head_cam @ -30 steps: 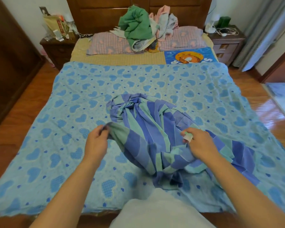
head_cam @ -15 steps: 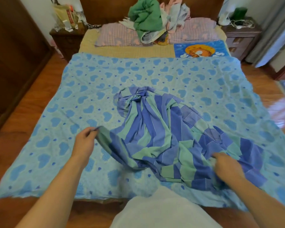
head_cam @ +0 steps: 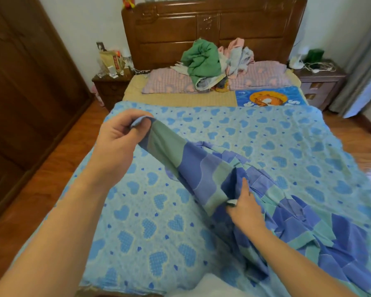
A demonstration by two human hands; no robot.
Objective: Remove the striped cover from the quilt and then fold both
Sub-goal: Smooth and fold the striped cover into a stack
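Observation:
The striped cover (head_cam: 204,166), blue and green, lies crumpled across the middle and right of the quilt (head_cam: 150,228), a light blue sheet with darker hearts spread flat over the bed. My left hand (head_cam: 120,136) is raised above the quilt's left part and pinches a corner of the cover, pulling the cloth taut. Lower down, my right hand (head_cam: 244,204) grips the cover's edge near a small white label, with fingers tucked into the folds. The rest of the cover trails off to the bottom right.
A heap of clothes (head_cam: 210,61) sits on pink pillows (head_cam: 165,83) by the wooden headboard (head_cam: 214,22). Cluttered nightstands flank the bed on the left (head_cam: 109,86) and right (head_cam: 319,82). A dark wardrobe (head_cam: 21,99) stands on the left, curtains (head_cam: 364,67) on the right.
My left hand has lifted its corner of the cover up and away from the quilt, stretching the cloth. My right hand slid left along the edge to the label.

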